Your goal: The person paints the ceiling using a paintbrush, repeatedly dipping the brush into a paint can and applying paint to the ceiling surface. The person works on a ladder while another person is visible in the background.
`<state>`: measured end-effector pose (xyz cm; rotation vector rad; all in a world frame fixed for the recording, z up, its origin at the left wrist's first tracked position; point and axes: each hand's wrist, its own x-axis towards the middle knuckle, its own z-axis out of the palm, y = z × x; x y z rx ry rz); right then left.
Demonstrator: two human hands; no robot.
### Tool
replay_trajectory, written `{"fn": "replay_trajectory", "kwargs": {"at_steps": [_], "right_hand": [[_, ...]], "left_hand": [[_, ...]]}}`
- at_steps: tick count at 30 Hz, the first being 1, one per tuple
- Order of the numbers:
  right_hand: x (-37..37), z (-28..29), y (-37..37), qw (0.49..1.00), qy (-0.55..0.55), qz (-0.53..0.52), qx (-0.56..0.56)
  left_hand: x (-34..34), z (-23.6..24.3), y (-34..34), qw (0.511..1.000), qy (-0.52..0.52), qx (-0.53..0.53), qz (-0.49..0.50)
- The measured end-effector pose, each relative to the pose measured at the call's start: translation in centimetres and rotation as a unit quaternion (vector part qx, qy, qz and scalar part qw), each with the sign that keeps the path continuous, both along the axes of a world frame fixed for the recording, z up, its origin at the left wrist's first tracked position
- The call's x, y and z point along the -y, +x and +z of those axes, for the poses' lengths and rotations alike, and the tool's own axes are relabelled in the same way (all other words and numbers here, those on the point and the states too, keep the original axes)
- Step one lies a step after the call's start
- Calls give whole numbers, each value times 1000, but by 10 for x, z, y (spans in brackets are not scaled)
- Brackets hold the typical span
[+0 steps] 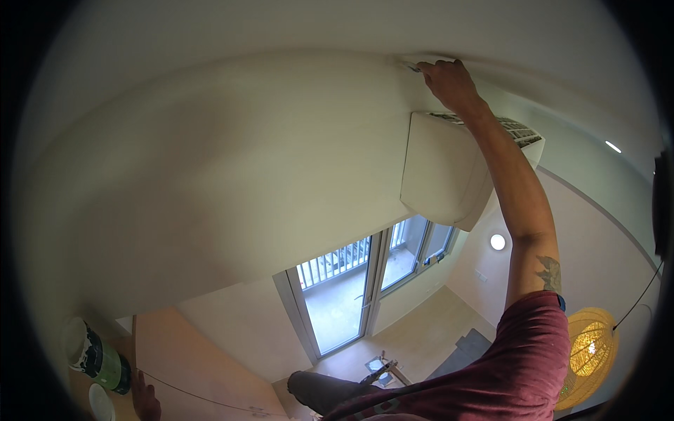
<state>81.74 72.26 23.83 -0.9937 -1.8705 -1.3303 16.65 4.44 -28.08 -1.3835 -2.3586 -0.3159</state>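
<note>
High up where the wall (pixel 281 154) meets the ceiling, my right hand (pixel 449 83) is closed round a small tool that looks like a paintbrush (pixel 411 67). Its pale tip touches the corner line, and my fingers hide most of the handle. My left hand (pixel 145 398) is low at the left in shadow, fingers stretched out against an orange-brown panel (pixel 189 351). Beside it a green and dark paint tub (pixel 105 361) lies tilted in view, its rim smeared white. A round white lid or dish (pixel 102 402) sits below the tub.
A white air conditioner (pixel 446 168) hangs on the wall just below my right forearm. Far below are a glass balcony door (pixel 337 295), a window (pixel 407 256) and a grey flat piece (pixel 463 354) on the floor. A woven yellow pendant lamp (pixel 590 354) hangs at the lower right.
</note>
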Motion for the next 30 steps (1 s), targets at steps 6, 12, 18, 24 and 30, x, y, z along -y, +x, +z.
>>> {"fn": "replay_trajectory", "kwargs": {"at_steps": [6,12,18,24,30], "right_hand": [[-5,0,3,1000,-2,7,-1],[-10,0,8,1000,-17,-25,-5],[-12,4,23,994,-71,-79,-26],[34,5,-17,978,-154,117,-79],[119,7,-118,946,-179,266,-46]], "left_hand": [[11,-9,-18,997,-3,-51,-58],[15,-13,-21,999,3,-30,-27],[8,-18,-6,993,-49,44,99],[-6,0,7,983,-18,127,129],[-1,-1,10,979,-22,143,143]]}}
